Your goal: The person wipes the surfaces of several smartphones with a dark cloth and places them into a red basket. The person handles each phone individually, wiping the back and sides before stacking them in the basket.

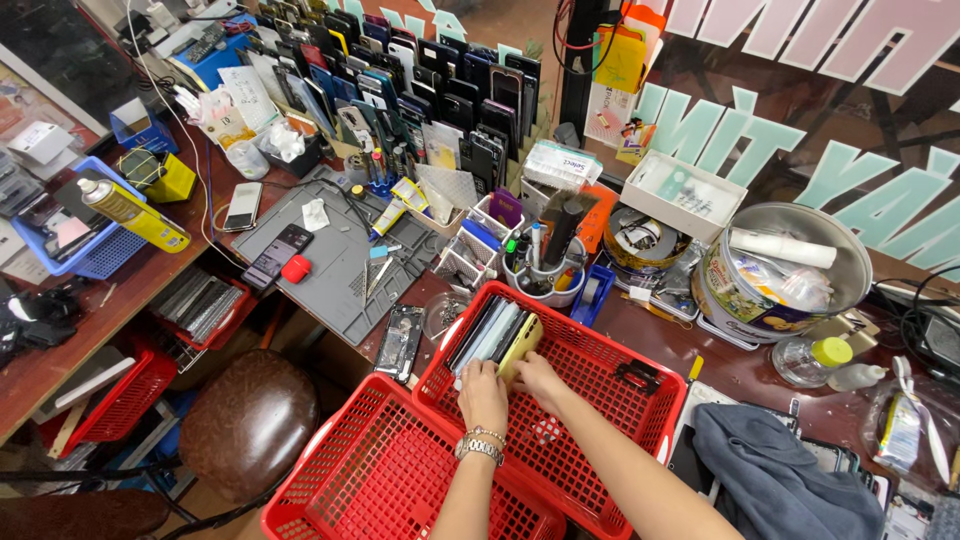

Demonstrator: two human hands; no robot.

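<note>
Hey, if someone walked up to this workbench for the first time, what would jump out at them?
Two bright red plastic baskets at the near edge stand out first. The left hand and right hand rest on a row of phones standing on edge in the upper basket. Behind them, a dense rack of phones fills the back of the table, and a yellow spray can lies in a blue tray at the left.

This is a phone repair shop. Rows of phones (420, 75) stand racked along the back of a cluttered wooden bench (60, 330), and a grey repair mat (335, 265) carries small tools and an opened handset. Red plastic baskets (590, 390) hold more phones.
</note>
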